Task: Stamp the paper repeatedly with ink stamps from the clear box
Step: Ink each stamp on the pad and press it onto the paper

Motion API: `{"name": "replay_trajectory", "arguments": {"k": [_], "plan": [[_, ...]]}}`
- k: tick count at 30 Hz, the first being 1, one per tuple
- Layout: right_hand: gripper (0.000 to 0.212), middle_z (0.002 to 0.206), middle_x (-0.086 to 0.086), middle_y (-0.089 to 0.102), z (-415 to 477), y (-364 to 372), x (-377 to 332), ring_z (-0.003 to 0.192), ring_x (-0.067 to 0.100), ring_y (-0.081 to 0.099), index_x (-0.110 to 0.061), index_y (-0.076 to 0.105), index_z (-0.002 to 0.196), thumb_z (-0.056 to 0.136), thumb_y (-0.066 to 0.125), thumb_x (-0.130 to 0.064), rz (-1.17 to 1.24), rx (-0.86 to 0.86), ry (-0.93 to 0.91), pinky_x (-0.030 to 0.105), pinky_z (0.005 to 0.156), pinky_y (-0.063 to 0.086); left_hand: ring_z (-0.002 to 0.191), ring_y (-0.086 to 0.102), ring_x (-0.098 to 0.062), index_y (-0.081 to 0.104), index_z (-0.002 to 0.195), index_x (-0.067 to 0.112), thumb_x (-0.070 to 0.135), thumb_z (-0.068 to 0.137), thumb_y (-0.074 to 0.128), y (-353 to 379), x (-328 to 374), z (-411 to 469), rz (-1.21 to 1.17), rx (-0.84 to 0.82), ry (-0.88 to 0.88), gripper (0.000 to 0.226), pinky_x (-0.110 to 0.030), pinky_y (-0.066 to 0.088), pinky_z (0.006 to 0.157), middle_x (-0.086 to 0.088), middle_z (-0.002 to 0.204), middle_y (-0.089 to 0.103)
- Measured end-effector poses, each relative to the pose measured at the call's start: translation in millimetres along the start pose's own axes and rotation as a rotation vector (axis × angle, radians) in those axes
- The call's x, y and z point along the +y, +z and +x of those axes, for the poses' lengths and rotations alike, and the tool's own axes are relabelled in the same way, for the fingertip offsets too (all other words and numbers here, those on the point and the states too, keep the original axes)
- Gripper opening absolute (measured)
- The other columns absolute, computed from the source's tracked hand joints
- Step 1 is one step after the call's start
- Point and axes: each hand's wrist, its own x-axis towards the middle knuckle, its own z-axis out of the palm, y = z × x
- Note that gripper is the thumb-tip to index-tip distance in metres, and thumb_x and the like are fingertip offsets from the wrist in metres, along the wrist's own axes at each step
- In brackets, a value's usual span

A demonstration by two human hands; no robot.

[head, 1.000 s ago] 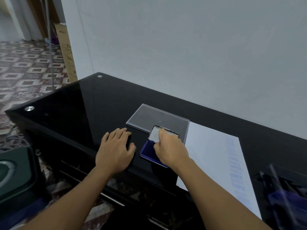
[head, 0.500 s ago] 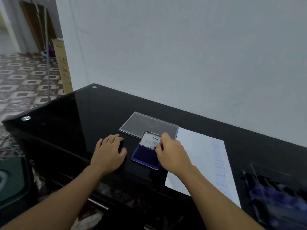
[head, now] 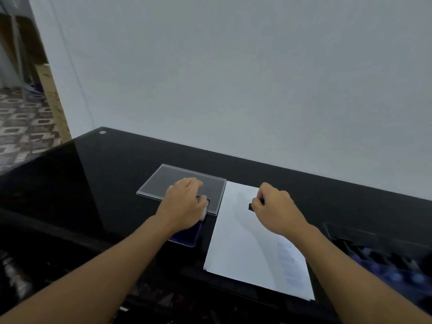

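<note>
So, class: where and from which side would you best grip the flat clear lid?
The lid lies flat on the table, so only its rim offers grip. Probably pinch the left edge, coming from the left; the left hand covers the near right part.
</note>
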Motion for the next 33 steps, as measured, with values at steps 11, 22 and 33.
{"name": "replay_trajectory", "arguments": {"k": [11, 22, 33], "plan": [[0.017, 0.086, 0.002, 0.062, 75.0, -30.9, 60.5, 0.069, 0.018, 0.056, -0.015, 0.054, 0.088, 0.099, 0.050, -0.027, -0.015, -0.027, 0.091, 0.030, 0.058, 0.041, 0.137, 0.037, -0.026, 0.049, 0.138, 0.009, 0.027, 0.097, 0.046, 57.8, 45.9, 84.5, 0.000, -0.121, 0.129, 0.045, -0.044, 0.033, 0.112, -0.006, 0.146, 0.048], [0.016, 0.089, 0.005, 0.064, 134.3, -17.0, 74.8, 0.070, 0.019, 0.055, -0.011, 0.057, 0.093, 0.096, 0.052, -0.026, -0.045, -0.090, 0.059, 0.032, 0.062, 0.043, 0.130, 0.040, -0.025, 0.052, 0.127, 0.009, 0.030, 0.097, 0.038, 97.7, 41.5, 142.7, 0.131, -0.205, 0.124, 0.039, -0.047, 0.029, 0.107, -0.005, 0.139, 0.049], [0.013, 0.079, -0.004, 0.061, 147.8, 9.0, 78.9, 0.069, 0.015, 0.056, -0.017, 0.052, 0.084, 0.095, 0.056, -0.023, -0.111, -0.152, 0.020, 0.028, 0.058, 0.041, 0.129, 0.038, -0.025, 0.051, 0.129, 0.011, 0.033, 0.097, 0.033, 112.2, 36.7, 149.5, 0.160, -0.237, 0.102, 0.042, -0.057, 0.025, 0.111, -0.002, 0.133, 0.049]]}}
